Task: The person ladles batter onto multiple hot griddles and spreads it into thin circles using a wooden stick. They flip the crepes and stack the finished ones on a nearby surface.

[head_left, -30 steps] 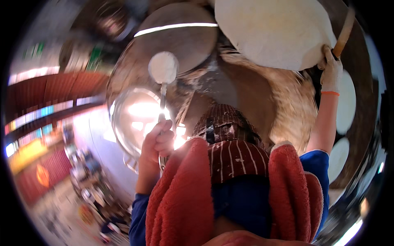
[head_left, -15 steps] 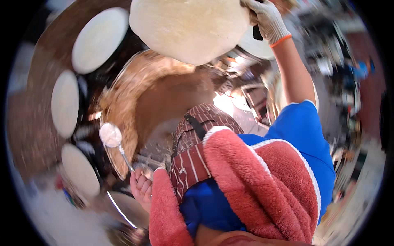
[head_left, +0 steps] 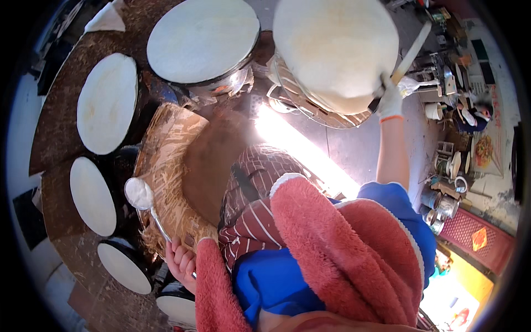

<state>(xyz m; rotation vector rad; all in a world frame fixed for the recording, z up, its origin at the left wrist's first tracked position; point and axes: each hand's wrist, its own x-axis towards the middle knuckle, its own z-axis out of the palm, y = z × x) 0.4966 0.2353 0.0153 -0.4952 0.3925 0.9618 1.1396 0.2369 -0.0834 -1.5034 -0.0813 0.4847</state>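
Outward from the left hand [head_left: 180, 259] extends a ladle [head_left: 160, 225].

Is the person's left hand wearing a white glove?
No, the left hand gripping the metal ladle is bare; the white glove is on the right hand.

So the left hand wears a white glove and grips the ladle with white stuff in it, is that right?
Not quite: the head view shows the white glove on the right hand; the left hand is bare. That left hand does grip the ladle with white stuff in it.
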